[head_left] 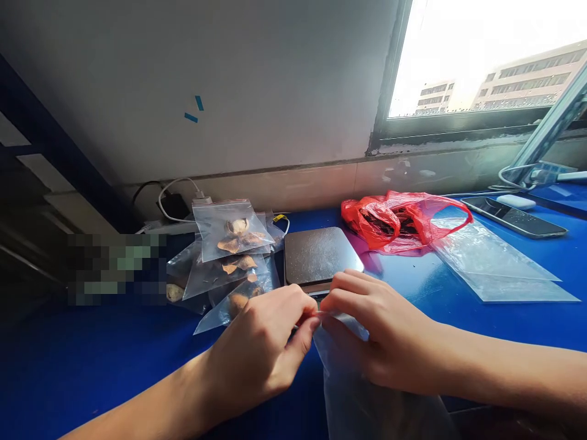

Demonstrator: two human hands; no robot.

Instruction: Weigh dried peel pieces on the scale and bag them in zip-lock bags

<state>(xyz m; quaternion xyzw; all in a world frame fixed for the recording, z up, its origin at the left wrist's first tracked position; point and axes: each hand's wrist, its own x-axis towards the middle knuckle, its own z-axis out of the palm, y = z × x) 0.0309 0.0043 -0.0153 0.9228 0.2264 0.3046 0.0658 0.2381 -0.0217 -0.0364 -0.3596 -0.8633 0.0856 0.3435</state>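
Note:
My left hand (pixel 275 342) pinches the top edge of a clear plastic zip bag (pixel 353 391) between thumb and bent fingers. Close beside it, my right hand (pixel 380 330) grips the same edge, its fingers curled over the bag. The bag hangs down toward the front edge of the view, and its lower part is blurred, so I cannot make out what it holds. Just beyond both hands sits a digital scale (pixel 318 253) with a square metal top. Left of the scale lie several filled zip bags (pixel 233 229) with brownish, dried-looking pieces inside.
A red plastic bag (pixel 403 223) with dark dried pieces lies right of the scale. Flat clear bags (pixel 499 263) and a phone (pixel 516 217) rest farther right on the blue table (pixel 137 379). Chargers and cables (pixel 177 205) run along the wall at the back left.

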